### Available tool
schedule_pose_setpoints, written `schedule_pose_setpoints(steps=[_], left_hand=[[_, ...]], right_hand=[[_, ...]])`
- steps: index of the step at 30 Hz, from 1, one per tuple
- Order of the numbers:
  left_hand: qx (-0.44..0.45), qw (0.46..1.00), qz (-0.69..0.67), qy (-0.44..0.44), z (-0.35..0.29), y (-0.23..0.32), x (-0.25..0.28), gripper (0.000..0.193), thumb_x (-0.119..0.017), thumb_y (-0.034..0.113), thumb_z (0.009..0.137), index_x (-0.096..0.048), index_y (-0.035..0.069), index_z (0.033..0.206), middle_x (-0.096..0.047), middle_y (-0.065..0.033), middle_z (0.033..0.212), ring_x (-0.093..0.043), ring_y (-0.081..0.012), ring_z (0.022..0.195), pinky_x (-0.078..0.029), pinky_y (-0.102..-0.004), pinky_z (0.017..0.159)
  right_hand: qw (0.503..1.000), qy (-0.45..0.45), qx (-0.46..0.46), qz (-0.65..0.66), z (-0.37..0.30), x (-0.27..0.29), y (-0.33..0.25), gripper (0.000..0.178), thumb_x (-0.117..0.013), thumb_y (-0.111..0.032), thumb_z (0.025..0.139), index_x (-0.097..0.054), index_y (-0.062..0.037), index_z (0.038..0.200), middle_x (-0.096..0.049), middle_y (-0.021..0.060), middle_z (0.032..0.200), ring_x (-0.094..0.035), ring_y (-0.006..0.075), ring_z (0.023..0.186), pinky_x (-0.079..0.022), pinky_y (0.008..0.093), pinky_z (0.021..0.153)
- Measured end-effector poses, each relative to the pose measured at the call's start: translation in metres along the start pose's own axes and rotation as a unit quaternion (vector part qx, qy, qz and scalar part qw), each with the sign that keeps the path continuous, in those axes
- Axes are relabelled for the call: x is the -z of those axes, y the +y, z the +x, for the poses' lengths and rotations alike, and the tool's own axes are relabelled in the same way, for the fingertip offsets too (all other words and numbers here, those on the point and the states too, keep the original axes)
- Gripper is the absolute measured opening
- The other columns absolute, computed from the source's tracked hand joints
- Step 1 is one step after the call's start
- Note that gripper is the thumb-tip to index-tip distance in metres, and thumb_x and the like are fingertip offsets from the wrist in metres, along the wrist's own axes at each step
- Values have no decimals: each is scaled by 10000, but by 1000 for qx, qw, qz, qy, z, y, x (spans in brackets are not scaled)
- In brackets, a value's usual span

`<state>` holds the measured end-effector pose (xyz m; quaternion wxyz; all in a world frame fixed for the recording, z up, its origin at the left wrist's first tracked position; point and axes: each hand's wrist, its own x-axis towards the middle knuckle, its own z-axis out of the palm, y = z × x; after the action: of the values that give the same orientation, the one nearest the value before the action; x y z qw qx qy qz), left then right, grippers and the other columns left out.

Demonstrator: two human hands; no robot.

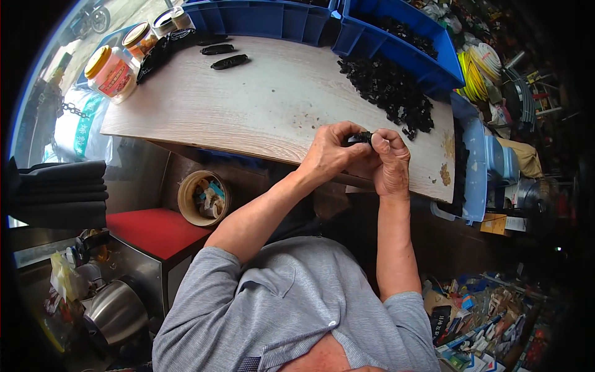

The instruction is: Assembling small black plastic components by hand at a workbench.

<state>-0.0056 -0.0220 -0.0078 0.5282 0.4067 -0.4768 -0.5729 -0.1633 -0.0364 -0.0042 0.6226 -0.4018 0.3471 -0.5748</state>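
Note:
Over the near edge of the table, my left hand (330, 150) pinches a small black plastic part (358, 139) between thumb and fingers. My right hand (390, 160) is closed at the other end of the same part, its thumb and fingertips pressed against it. The part's exact kind is hard to make out, as fingers cover much of it. Just beyond my hands, a heap of small black pieces (387, 87) lies on the table's right side. Farther off at the back left, several long black pieces (229, 61) rest on the tabletop.
The pale wooden table (248, 108) spans the view. Behind it stand a blue crate (260, 23) and another blue crate (446, 59) with black pieces inside. A yellow-lidded jar (111, 77) sits at the far left corner. Below is a waste bucket (186, 201) near a red-topped cabinet (158, 232).

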Motion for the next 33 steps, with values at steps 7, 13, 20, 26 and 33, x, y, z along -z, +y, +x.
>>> schedule_pose_setpoints(steps=[7,13,20,26,33], left_hand=[[97,989,-114,11,-1,21,5,219,-701,175,887,-662,-21,975,-655,-41,783,-613,-75,623,-510,-217,533],[115,981,-148,48,0,18,1,191,-697,172,887,-659,-15,908,-644,-40,742,-600,-77,569,-502,-215,502],[71,983,-145,87,-6,17,0,148,-676,117,880,-655,-29,878,-643,-56,739,-590,-91,562,-492,-218,502],[56,990,-130,13,-8,15,5,165,-665,122,900,-644,-32,953,-655,-56,778,-611,-101,629,-511,-240,562],[-344,703,545,299,36,31,139,333,-752,72,764,-639,66,1077,-645,-139,1046,-580,-338,988,-473,-426,881]], right_hand=[[998,-29,-49,-2,5,3,1,127,-725,-92,879,-664,-70,988,-659,-6,846,-617,86,672,-541,242,663],[996,5,-92,-21,-4,-23,-21,174,-714,-164,879,-597,-79,976,-611,13,706,-646,147,596,-553,269,618],[976,-43,-108,-186,3,-13,-21,233,-636,-267,887,-559,-99,746,-479,-27,549,-421,76,422,-363,232,432],[984,-10,-59,-166,-1,-15,-14,292,-634,-257,891,-515,-104,673,-461,-37,577,-453,91,423,-425,249,421],[989,54,-110,-88,-5,20,-36,293,-582,-283,912,-479,-116,695,-377,20,449,-569,215,458,-605,506,587]])
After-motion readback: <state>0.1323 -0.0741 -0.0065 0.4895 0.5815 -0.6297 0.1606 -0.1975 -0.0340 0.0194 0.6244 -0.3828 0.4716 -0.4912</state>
